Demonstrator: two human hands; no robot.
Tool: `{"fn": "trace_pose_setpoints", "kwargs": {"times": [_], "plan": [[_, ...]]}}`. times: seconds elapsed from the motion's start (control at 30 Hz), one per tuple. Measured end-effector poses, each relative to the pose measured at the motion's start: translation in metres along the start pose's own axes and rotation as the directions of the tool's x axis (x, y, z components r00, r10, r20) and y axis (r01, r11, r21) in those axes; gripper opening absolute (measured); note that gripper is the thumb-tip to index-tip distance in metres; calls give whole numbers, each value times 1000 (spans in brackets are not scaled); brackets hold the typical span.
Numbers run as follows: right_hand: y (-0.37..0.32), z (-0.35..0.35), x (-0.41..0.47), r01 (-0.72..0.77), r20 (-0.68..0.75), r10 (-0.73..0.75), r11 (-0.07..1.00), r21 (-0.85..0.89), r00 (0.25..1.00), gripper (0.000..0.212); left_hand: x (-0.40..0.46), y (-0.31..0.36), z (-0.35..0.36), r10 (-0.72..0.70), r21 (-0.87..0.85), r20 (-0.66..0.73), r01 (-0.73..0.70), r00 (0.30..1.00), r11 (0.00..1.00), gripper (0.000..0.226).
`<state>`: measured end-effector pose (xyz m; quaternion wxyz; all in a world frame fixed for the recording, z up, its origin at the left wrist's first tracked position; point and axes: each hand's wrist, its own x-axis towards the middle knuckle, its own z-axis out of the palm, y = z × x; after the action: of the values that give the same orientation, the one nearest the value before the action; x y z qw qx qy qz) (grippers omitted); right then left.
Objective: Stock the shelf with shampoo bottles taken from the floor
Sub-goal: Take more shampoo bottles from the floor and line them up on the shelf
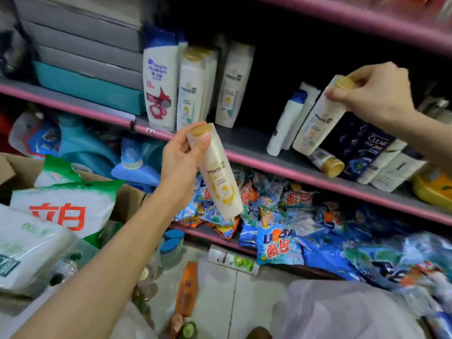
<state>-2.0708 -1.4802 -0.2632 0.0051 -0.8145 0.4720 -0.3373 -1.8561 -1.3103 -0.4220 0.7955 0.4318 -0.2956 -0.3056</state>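
Head camera looks forward and down, close to the somewhat blurred shelf [256, 152]

The shelf [247, 143] lies bare between the upright Pantene bottles [210, 86] and the leaning white bottles [291, 118]; a hand could pass there. Rightward, a fallen gold-capped bottle [326, 161] and dark Clear packs [367, 148] crowd the edge.

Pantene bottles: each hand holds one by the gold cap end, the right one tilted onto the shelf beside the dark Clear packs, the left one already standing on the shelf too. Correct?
Not quite. In the head view the left hand holds its Pantene bottle in the air in front of the shelf, not standing on it. The rest holds: the right hand tilts its bottle onto the shelf beside the Clear packs.
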Motion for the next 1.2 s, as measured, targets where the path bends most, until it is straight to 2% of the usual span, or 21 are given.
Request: {"fn": "trace_pose_setpoints", "kwargs": {"times": [0.07, 0.2, 0.4, 0.5, 0.53, 0.6, 0.67, 0.7, 0.73, 0.77, 0.83, 0.87, 0.9, 1.0, 1.03, 1.13, 1.2], "plan": [[7, 9, 8, -57, -8, 56, 998, -37, 998, 44, 1, -1, -2, -3, 14, 6, 3, 1000, 1000, 23], [20, 18, 18, -157, 36, 156, 987, 20, 987, 37, 0, -4, -3, -8, 2, 22, 8, 1000, 1000, 22], [28, 26, 21, -163, 178, 169, 985, -49, 969, 43, -2, -7, -7, -20, -1, 54, 21, 998, 1000, 21], [29, 32, 25, -108, 200, 165, 958, -267, 966, 54, -4, -7, -6, -26, -5, 80, 26, 996, 1000, 24], [27, 34, 24, -70, 186, 143, 932, -355, 972, 59, -4, -8, -5, -31, -7, 89, 32, 996, 999, 23], [17, 38, 9, 2, 93, 39, 914, -405, 995, 60, -5, -8, -4, -44, -2, 106, 44, 993, 999, 20], [5, 48, -19, 122, -1, -129, 937, -326, 992, 56, -7, -8, -3, -57, 0, 119, 58, 991, 998, 20], [0, 56, -38, 203, 28, -202, 948, -244, 979, 56, -8, -8, -2, -64, 1, 125, 65, 990, 998, 20], [-6, 66, -61, 272, 131, -257, 955, -121, 958, 59, -9, -8, -1, -75, 5, 132, 75, 988, 997, 21], [-13, 77, -85, 279, 296, -279, 959, 43, 914, 64, -11, -8, 1, -85, 13, 139, 84, 987, 996, 22], [-30, 97, -132, 45, 644, -269, 939, 342, 716, 75, -14, -10, 4, -92, 29, 150, 89, 984, 996, 24], [-37, 107, -151, -98, 726, -277, 899, 427, 630, 77, -16, -11, 6, -97, 29, 159, 94, 983, 995, 25], [-41, 117, -167, -202, 741, -275, 852, 483, 613, 74, -18, -12, 8, -110, 20, 169, 108, 980, 994, 26], [-49, 139, -190, -315, 635, -144, 773, 551, 759, 61, -21, -15, 8, -185, -28, 215, 196, 959, 980, 34], [-51, 142, -193, -326, 610, -125, 753, 572, 783, 57, -20, -15, 7, -217, -31, 231, 231, 948, 973, 37], [-50, 143, -197, -363, 620, -157, 692, 625, 768, 53, -16, -14, 4, -302, -31, 246, 319, 921, 947, 40], [-50, 140, -196, -376, 629, -152, 687, 622, 763, 52, -14, -13, 5, -308, -10, 250, 320, 918, 947, 39]]}}
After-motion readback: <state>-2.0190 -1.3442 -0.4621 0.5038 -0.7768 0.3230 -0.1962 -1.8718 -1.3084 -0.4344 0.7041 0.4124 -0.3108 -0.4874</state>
